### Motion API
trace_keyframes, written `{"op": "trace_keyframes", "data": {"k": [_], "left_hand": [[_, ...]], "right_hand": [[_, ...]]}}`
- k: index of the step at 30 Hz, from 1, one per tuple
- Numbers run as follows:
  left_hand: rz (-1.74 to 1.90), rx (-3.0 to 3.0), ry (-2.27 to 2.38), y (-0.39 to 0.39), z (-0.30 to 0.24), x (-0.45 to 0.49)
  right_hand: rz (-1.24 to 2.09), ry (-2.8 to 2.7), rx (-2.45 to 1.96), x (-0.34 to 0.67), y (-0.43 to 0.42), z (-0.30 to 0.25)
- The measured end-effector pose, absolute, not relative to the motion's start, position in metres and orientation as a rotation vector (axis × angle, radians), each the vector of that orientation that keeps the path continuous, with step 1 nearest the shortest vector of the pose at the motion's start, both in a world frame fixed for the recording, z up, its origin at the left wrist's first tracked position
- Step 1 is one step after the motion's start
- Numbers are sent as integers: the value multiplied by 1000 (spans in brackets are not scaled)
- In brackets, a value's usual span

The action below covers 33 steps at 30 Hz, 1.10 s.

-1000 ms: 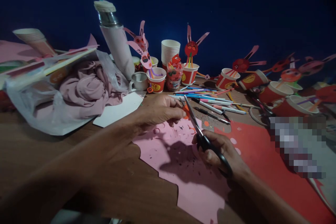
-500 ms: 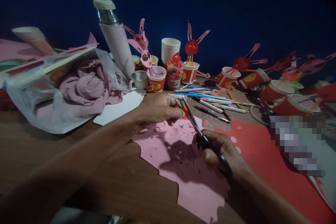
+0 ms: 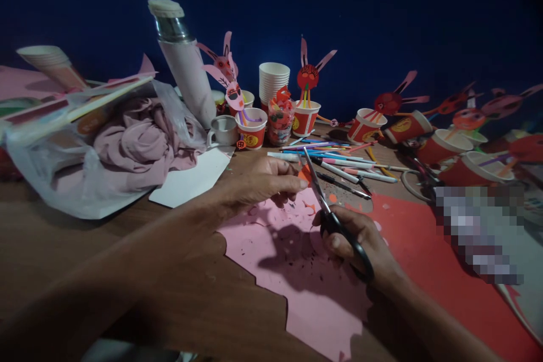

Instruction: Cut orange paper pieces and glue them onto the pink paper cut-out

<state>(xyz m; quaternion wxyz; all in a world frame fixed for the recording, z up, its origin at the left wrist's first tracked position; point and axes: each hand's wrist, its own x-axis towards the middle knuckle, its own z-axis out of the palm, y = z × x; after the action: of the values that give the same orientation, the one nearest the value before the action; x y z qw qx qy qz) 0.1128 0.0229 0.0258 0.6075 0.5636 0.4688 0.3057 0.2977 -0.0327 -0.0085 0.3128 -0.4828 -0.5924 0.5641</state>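
Between the thumb and fingers of my left hand (image 3: 265,181) is a small piece of red-orange paper (image 3: 304,173). My right hand (image 3: 354,237) grips black-handled scissors (image 3: 323,202) by the loops, their blades pointing up and away, right beside the paper piece. The blades look nearly closed; whether they touch the paper I cannot tell. Beneath both hands lies a sheet of pink paper (image 3: 314,317) with a stepped, cut edge and small scraps scattered over it. A red sheet (image 3: 428,271) extends to the right, partly under my right forearm.
Markers and pens (image 3: 339,169) lie beyond my hands. Red paper cups (image 3: 306,119) with rabbit-faced paper figures line the back, beside stacked cups (image 3: 274,82). A metal mug (image 3: 223,131), a white thermos (image 3: 186,70) and a plastic bag (image 3: 80,181) with pink cloth stand left.
My left hand and the red-orange paper have shifted slightly right. The scissors' blades have moved a little to the right with them. The whole view has drifted slightly.
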Motion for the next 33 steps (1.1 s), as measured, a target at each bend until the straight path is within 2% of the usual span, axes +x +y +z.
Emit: {"op": "trace_keyframes", "data": {"k": [6,33], "left_hand": [[752,1137,1013,22,22,119],[695,1235,1031,26,19,118]], "right_hand": [[1487,-1568,-1290,297,-33,-9],[1524,-1687,-1189,302,-32,-16]]}}
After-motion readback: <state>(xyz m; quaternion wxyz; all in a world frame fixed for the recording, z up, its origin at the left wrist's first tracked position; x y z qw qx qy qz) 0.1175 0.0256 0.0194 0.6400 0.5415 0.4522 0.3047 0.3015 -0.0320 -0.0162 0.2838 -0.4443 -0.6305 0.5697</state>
